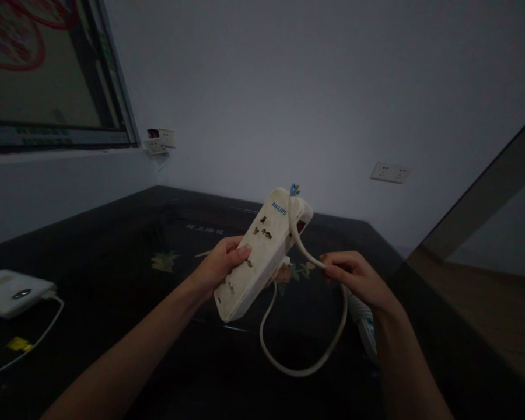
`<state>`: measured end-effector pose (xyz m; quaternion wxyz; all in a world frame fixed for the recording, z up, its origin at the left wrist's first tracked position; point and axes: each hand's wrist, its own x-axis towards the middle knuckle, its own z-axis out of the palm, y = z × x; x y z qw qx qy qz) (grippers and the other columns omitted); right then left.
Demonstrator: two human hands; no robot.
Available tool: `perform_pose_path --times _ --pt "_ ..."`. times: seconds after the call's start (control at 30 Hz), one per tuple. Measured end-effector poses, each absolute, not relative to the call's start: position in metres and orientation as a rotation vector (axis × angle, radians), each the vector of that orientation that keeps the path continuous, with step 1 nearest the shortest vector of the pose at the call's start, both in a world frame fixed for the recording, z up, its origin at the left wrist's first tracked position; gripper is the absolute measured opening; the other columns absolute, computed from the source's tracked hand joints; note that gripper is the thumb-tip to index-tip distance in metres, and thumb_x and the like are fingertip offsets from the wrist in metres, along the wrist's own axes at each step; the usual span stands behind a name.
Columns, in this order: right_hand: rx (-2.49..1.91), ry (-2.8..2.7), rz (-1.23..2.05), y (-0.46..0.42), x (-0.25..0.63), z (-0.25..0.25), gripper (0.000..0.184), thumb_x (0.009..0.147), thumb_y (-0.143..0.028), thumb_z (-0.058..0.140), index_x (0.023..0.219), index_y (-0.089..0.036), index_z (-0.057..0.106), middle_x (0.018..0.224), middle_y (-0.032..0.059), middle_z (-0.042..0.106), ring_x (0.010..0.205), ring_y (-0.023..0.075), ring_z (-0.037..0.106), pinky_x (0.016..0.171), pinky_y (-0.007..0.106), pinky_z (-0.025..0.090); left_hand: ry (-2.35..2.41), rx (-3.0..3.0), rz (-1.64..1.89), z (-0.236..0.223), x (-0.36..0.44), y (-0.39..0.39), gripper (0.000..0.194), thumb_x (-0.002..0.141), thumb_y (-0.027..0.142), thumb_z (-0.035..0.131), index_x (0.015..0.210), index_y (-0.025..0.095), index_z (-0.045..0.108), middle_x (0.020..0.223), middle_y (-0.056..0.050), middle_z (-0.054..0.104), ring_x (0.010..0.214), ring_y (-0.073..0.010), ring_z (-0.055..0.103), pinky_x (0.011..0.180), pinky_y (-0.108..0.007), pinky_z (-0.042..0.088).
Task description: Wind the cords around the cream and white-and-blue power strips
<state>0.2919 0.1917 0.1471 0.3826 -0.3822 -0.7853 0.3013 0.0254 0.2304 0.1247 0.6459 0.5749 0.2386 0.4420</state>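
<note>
A white power strip (pixel 257 256) with blue PHILIPS lettering is held tilted above the dark table, its far end leaning up to the right. My left hand (pixel 223 259) grips it by the left side, thumb on the socket face. My right hand (pixel 347 271) pinches the white power cord (pixel 308 254), which crosses the strip's top end. From there the cord hangs in a loose loop below, back toward a white plug (pixel 284 262) behind the strip, partly hidden. A small blue tie (pixel 294 189) sticks up at the strip's top end.
On the black table (pixel 179 361), a white box-like device (pixel 15 291) stands at left with a cable and yellow tag (pixel 20 344). A pale bundle (pixel 364 321) lies partly behind my right wrist. Wall sockets (pixel 391 172) sit beyond the table; loose ones (pixel 157 144) are near the window.
</note>
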Motion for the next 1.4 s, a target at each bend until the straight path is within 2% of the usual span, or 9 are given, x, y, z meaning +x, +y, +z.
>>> perform_pose_path --times 0.4,0.63,0.8,0.93,1.07,1.13,1.23,1.3,1.4 --pt "-0.979 -2.109 0.824 0.190 0.273 0.144 0.041 0.089 -0.045 0.052 0.059 -0.017 0.054 0.057 -0.0023 0.048 0.057 0.0104 0.043 0.054 0.023 0.031 0.873 1.869 1.228 0.136 0.029 0.226 0.040 0.076 0.042 0.066 0.104 0.014 0.065 0.092 -0.006 0.071 0.078 -0.0187 0.064 0.067 -0.026 0.049" --pt "-0.991 -2.195 0.745 0.181 0.250 0.146 0.040 0.091 -0.043 0.048 0.059 -0.018 0.050 0.056 -0.0040 0.044 0.055 0.0094 0.041 0.052 0.023 0.030 1.167 2.380 1.218 0.124 0.029 0.232 0.035 0.085 0.041 0.057 0.112 0.020 0.062 0.095 -0.005 0.071 0.081 -0.0191 0.066 0.072 -0.027 0.047" --pt "-1.162 -2.323 0.430 0.170 0.228 0.147 0.037 0.092 -0.034 0.046 0.059 -0.018 0.050 0.055 -0.0033 0.048 0.053 0.0092 0.042 0.056 0.025 0.029 1.305 2.497 1.065 0.114 0.031 0.237 0.038 0.086 0.044 0.055 0.117 0.023 0.058 0.101 -0.008 0.070 0.091 -0.0240 0.066 0.078 -0.030 0.047" --pt "-1.288 -2.437 0.062 0.164 0.215 0.144 0.026 0.092 -0.028 0.049 0.072 -0.017 0.062 0.069 0.0024 0.065 0.061 0.0129 0.056 0.061 0.027 0.030 1.286 2.435 0.968 0.116 0.034 0.235 0.033 0.085 0.041 0.055 0.111 0.022 0.061 0.094 -0.008 0.071 0.086 -0.0247 0.067 0.071 -0.028 0.045" --pt "-1.335 -2.477 -0.274 0.162 0.210 0.142 0.023 0.091 -0.028 0.049 0.079 -0.017 0.066 0.071 0.0058 0.070 0.058 0.0166 0.060 0.055 0.028 0.027 1.098 2.175 0.992 0.120 0.038 0.232 0.030 0.083 0.037 0.057 0.107 0.020 0.064 0.089 -0.006 0.071 0.077 -0.0211 0.065 0.065 -0.026 0.044" --pt "-1.311 -2.436 -0.385 0.162 0.211 0.142 0.023 0.091 -0.030 0.050 0.081 -0.017 0.067 0.066 0.0052 0.070 0.054 0.0175 0.060 0.052 0.029 0.026 1.042 2.024 1.005 0.121 0.038 0.232 0.045 0.082 0.037 0.058 0.123 0.019 0.056 0.081 -0.005 0.070 0.065 -0.0180 0.062 0.057 -0.024 0.043" --pt "-1.256 -2.337 -0.514 0.163 0.212 0.142 0.024 0.090 -0.037 0.054 0.094 -0.018 0.067 0.060 0.0046 0.069 0.052 0.0183 0.061 0.050 0.029 0.027 0.973 1.943 1.065 0.119 0.038 0.232 0.069 0.082 0.036 0.059 0.144 0.021 0.031 0.079 -0.004 0.069 0.057 -0.0149 0.058 0.053 -0.023 0.041" --pt "-1.244 -2.308 -0.593 0.163 0.214 0.142 0.026 0.090 -0.037 0.054 0.102 -0.017 0.066 0.059 0.0047 0.068 0.052 0.0184 0.061 0.049 0.028 0.029 0.972 2.018 1.105 0.119 0.038 0.233 0.069 0.084 0.033 0.057 0.146 0.026 0.028 0.087 -0.004 0.069 0.062 -0.0148 0.059 0.058 -0.023 0.043" --pt "-1.242 -2.328 -0.599 0.164 0.215 0.142 0.018 0.091 -0.024 0.051 0.097 -0.017 0.066 0.066 0.0048 0.070 0.059 0.0183 0.064 0.053 0.027 0.035 1.040 2.148 1.077 0.119 0.038 0.233 0.062 0.087 0.032 0.052 0.145 0.029 0.030 0.094 -0.005 0.068 0.070 -0.0165 0.061 0.067 -0.027 0.046"
